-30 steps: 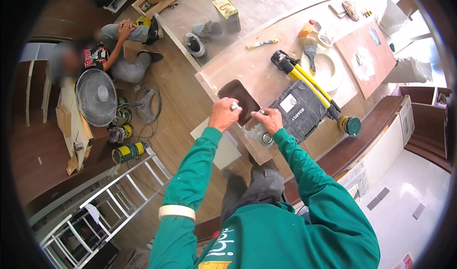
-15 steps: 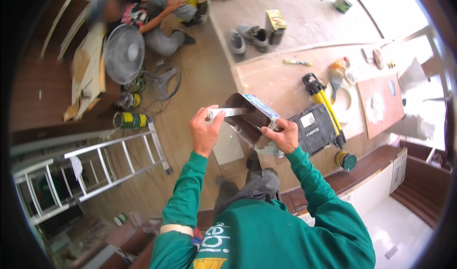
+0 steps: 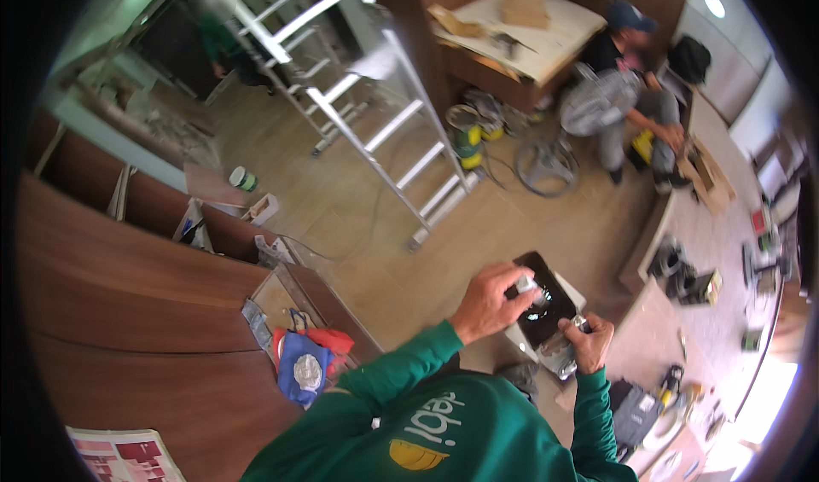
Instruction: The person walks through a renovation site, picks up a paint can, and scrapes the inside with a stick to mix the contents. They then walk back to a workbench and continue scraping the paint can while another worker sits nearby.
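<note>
My right hand point(image 3: 590, 344) grips the near right rim of an open rectangular tin point(image 3: 535, 264) with dark brown inner walls, tilted in front of my chest. Something shiny inside the tin catches the light. My left hand point(image 3: 493, 301) is closed around a pale strip-like tool point(image 3: 526, 285) at the tin's opening. My fingers and the tin hide most of this tool, so its exact kind cannot be made out.
An aluminium ladder point(image 3: 405, 124) stands ahead on the wood floor. A person point(image 3: 670, 132) sits beyond a fan point(image 3: 599, 102). Shoes point(image 3: 670, 258) and a black case point(image 3: 636, 414) are on the workbench at right. Blue and red cloths point(image 3: 299, 354) lie on the cabinet at left.
My view has swung to the left, bringing the ladder and left cabinet into the middle. Both hands still hold the tin and strip-like tool; the left hand is now closer over the opening.
</note>
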A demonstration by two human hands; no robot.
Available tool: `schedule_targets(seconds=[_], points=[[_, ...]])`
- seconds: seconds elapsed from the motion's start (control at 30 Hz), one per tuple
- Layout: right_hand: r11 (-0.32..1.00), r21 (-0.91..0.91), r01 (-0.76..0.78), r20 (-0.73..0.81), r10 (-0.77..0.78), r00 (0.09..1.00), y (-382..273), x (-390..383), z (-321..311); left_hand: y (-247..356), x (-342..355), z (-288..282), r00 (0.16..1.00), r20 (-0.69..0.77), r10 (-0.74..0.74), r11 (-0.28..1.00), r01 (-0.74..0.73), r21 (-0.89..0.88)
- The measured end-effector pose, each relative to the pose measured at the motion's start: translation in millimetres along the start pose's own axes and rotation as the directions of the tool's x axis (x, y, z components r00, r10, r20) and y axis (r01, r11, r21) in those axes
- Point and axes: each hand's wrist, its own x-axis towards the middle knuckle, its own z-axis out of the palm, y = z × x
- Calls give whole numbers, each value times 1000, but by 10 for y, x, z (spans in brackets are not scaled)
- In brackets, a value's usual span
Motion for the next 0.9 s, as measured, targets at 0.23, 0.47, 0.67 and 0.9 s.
schedule_targets(seconds=[0.23,0.47,0.67,0.9], points=[[989,-2,150,342,-141,929,-1254,369,2228,-960,-716,-2002,929,-324,-178,977,206,55],[929,201,310,557,-369,744,-2452,792,4460,-1538,-691,-4089,749,-651,-123,911,345,226],[924,347,160,687,-367,627,-3516,1165,6169,-2143,-417,-5660,560,-799,-220,893,445,66],[903,329,275,768,-426,478,-4425,1877,7984,-3213,-44,-7118,402,-848,-344,801,598,-41]])
